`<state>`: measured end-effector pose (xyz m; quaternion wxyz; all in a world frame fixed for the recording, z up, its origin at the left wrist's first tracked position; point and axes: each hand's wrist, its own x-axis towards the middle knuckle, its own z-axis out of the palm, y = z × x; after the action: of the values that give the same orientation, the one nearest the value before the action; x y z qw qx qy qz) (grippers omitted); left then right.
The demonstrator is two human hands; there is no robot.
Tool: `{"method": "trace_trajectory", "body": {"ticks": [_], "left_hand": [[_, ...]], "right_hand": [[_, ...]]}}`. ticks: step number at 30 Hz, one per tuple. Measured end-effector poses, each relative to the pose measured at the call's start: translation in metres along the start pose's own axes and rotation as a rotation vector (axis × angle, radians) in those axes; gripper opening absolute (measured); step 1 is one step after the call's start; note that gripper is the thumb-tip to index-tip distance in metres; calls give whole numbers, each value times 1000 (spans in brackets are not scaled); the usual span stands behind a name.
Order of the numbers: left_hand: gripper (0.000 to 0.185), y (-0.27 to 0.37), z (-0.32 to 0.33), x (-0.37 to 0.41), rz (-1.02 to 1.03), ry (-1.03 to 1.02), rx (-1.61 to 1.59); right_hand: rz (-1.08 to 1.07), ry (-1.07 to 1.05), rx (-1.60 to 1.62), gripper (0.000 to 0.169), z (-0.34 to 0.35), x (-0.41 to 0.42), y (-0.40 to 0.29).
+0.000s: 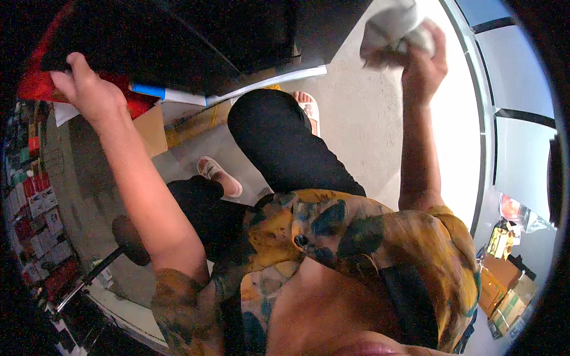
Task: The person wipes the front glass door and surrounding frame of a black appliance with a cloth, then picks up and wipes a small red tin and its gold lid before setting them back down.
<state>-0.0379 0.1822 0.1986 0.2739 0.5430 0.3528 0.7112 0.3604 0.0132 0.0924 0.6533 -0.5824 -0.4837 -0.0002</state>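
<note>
My right hand [423, 66] is raised at the upper right, its fingers closed around a crumpled grey-white cloth [394, 33], blurred by motion. The cloth is beyond the right-hand end of a large dark panel [231, 31], apart from it in the picture. At the upper left, my left hand [89, 89] is at the dark panel's lower left part, over a red surface [38, 84]. Its thumb and a finger are spread; the other fingers are partly hidden, and whether they grip anything is unclear.
Below the panel are a blue-and-white box [173, 94] and a brown cardboard piece [151, 131]. Stacked packages [40, 209] line the far left. Cardboard boxes [494, 285] stand at the lower right, near grey-framed light panels [521, 151]. A black bar [102, 262] lies at lower left.
</note>
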Motion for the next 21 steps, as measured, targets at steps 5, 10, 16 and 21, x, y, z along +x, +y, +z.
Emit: {"method": "trace_trajectory", "body": {"ticks": [5,10,16,21], "left_hand": [[39,-12,-6,11,32,-25,-56],[30,-15,-1,4,-29,42,-44],[21,-2,4,-1,-5,33,-22],[30,-10,-2,3,16,56,-58]], "right_hand": [[-358,89,379,41,63,65,-21],[-441,65,-220,33,105,-9,13],[185,-56,-85,38,147,-125,94],[497,-131,-184,35,157,-150,129]]}}
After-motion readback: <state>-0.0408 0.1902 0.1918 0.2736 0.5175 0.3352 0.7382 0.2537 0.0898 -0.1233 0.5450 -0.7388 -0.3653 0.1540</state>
